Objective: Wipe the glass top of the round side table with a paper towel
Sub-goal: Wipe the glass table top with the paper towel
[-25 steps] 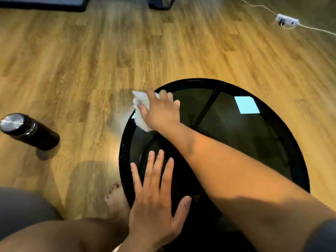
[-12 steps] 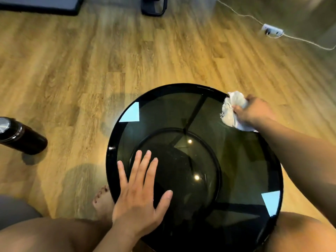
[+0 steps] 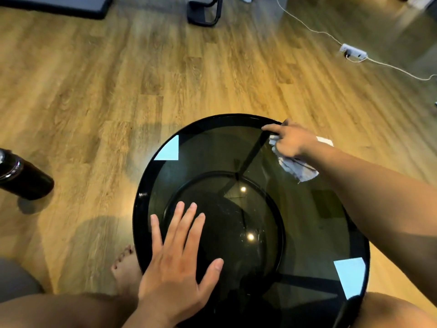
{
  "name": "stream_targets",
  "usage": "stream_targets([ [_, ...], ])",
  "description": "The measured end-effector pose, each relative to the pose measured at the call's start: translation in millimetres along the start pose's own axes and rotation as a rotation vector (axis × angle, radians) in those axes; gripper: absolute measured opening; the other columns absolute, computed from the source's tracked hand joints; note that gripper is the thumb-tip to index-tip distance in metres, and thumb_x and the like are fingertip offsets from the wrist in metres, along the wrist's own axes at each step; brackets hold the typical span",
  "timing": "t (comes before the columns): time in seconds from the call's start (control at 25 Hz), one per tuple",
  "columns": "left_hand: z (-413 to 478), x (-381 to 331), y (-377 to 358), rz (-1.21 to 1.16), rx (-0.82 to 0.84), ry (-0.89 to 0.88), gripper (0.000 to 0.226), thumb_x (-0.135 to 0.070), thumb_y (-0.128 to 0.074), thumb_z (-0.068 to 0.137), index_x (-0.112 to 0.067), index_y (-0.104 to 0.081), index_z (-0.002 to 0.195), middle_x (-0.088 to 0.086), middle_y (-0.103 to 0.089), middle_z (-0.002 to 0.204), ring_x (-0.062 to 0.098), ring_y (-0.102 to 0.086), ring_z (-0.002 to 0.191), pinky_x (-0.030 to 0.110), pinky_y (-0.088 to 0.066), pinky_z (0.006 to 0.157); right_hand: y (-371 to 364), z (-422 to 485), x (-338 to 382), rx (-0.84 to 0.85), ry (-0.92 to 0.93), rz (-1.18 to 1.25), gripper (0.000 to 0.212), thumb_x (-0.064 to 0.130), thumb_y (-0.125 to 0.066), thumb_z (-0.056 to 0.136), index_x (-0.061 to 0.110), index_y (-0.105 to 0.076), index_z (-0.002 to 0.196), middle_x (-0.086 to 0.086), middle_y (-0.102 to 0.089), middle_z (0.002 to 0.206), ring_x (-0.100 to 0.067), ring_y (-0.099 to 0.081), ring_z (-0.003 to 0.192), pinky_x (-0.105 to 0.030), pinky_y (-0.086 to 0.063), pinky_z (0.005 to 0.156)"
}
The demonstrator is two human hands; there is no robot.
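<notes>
Paper towel [image 3: 296, 168] bunched under right hand [image 3: 292, 140] fingers at far-right rim — left hand [image 3: 175, 268] flat, splayed on glass top [image 3: 307, 221].

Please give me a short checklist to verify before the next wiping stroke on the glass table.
1. Right hand grips towel: ok.
2. Towel touches glass: ok.
3. Left hand lies flat on glass, steadying table: ok.
4. Glass free of objects in the stroke path: ok, only the left hand lies on it.
5. Bottle stands on floor, apart from table: ok.
6. Glass clean: cannot tell, reflections hide it.
</notes>
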State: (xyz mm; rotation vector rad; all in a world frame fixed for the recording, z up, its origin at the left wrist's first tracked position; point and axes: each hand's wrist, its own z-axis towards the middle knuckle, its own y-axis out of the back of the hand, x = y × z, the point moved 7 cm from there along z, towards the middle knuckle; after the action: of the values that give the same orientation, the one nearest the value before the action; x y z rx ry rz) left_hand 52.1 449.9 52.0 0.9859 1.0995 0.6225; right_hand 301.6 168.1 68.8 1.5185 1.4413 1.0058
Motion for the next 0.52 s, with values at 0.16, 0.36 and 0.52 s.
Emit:
stream_targets([
  [0.16, -1.0, 0.7, -0.5, -0.010, 0.017, 0.008, 0.074, -0.060, -0.033, 0.094, -0.012, -0.032, 0.150, 0.005, -0.025, 0.163, 0.024, -0.012, 0.154, 0.065, -0.009, 0.118, 4.1, 0.5, -4.3, -0.030, 0.007, 0.084, 0.077, 0.009, -0.047, 0.069, 0.046, -0.041, 0.137, -0.002, -0.039, 0.120, -0.030, -0.047, 0.118, -0.041, -0.048, 0.088],
  [0.36, -0.3, -0.1, -0.3, -0.016, 0.036, 0.011, 0.073, -0.061, -0.030, 0.096, -0.011, -0.033, 0.150, 0.005, -0.026, 0.163, 0.023, -0.011, 0.154, 0.063, -0.008, 0.119, 0.6, -5.7, -5.9, -0.077, 0.044, 0.030, 0.072, 0.012, -0.043, 0.079, 0.045, -0.036, 0.143, -0.006, -0.040, 0.132, -0.031, -0.040, 0.127, -0.042, -0.043, 0.094],
  [0.52, -0.2, 0.7, -1.7, -0.015, 0.052, 0.014, 0.074, -0.062, -0.023, 0.097, -0.011, -0.033, 0.149, 0.005, -0.028, 0.162, 0.023, -0.011, 0.154, 0.060, -0.005, 0.119, 0.3, -5.2, -2.7, -0.056, 0.000, 0.011, 0.083, 0.009, -0.043, 0.072, 0.051, -0.032, 0.142, -0.004, -0.039, 0.134, -0.029, -0.040, 0.128, -0.043, -0.047, 0.091],
])
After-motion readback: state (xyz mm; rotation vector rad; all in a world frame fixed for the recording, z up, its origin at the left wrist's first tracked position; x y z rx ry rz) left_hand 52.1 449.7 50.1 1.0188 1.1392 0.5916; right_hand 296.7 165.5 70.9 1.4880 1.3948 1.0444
